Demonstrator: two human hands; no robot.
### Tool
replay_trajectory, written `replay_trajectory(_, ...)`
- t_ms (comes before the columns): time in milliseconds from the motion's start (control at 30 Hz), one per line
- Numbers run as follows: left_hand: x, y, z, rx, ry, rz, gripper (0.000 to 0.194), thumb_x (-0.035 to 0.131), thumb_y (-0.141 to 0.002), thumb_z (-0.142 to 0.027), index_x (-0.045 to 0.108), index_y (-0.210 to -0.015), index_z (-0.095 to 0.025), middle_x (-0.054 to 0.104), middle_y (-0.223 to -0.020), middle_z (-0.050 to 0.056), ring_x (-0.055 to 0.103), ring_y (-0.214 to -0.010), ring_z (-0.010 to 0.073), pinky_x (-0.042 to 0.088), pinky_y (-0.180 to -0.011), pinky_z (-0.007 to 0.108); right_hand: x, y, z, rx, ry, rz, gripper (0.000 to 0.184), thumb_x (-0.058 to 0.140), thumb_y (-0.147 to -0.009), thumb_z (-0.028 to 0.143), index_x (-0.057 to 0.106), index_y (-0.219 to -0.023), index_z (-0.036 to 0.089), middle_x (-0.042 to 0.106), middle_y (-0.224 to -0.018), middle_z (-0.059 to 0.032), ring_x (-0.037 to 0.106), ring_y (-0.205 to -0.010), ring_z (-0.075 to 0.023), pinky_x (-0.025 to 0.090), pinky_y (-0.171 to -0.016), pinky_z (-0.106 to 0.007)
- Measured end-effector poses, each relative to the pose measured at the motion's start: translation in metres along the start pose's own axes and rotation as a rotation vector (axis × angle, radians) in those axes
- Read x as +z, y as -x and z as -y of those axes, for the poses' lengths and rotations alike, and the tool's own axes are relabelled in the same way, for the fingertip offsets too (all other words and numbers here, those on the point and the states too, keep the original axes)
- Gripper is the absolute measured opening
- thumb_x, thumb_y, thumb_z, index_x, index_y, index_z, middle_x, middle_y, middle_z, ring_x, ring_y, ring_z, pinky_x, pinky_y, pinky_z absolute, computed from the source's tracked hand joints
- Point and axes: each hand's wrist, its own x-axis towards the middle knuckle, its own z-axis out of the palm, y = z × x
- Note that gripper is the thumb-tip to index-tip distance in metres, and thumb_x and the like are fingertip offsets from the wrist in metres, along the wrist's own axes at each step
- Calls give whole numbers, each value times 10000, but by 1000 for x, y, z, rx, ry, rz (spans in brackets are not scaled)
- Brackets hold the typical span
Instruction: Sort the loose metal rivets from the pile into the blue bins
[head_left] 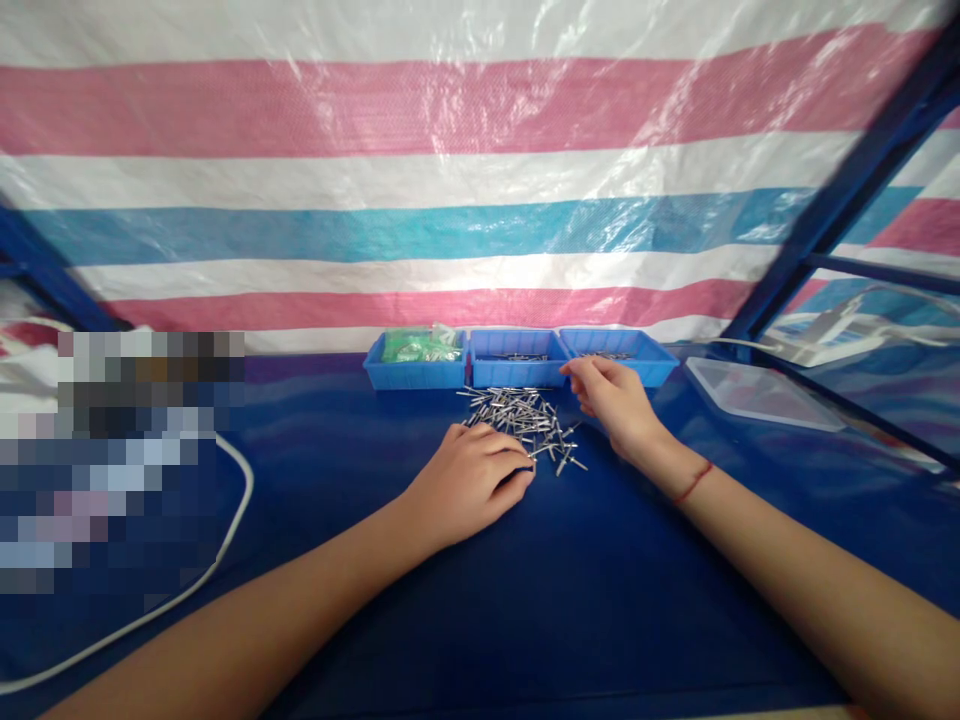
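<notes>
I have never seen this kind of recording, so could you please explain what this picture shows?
There is no machine here: a person works with two bare hands. The single picture comes from a camera worn on the head, looking forward and down.

On the blue table lies a loose pile of metal pins. Behind it stand three blue bins in a row; the left one holds a green bag, the other two some thin pieces. A white cable lies to the left, a flat, pale panel to the right.

The left hand rests at the pile's near edge. The right hand is by the right bin, fingertips together; whether either holds a pin, I cannot tell.
</notes>
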Motion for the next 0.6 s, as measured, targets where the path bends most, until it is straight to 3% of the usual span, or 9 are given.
replay_trajectory(167,2,1,7,-120,15,-52,148,545,-863,-258,656,-785,-199,700,-846,4,601,-819,183,369,-731,320,6,9,6,-162,227,161,258,503,-791,332,654,-712,138,533,-583,6,460,-533,-114,360,-516,-249)
replay_trajectory(300,3,2,9,-176,12,-68,115,596,-829,-289,641,-897,-208,679,-855,5,592,-825,195,384,-714,318,11,18,8,-244,277,229,253,483,-811,312,655,-725,147,583,-624,-5,513,-589,-132,393,-569,-262)
replay_trajectory(500,1,0,8,-201,-35,-42,202,484,-903,-269,663,-832,-206,649,-882,30,584,-830,195,398,-700,312,17,27,7,-306,346,296,261,487,-832,321,615,-677,155,580,-610,-4,499,-569,-126,386,-540,-254)
replay_trajectory(600,1,1,10,-265,43,-114,206,449,-918,-252,635,-860,-184,626,-900,39,584,-838,187,421,-734,314,18,29,8,-311,307,328,186,498,-820,286,622,-799,150,583,-648,1,502,-558,-115,407,-546,-250)
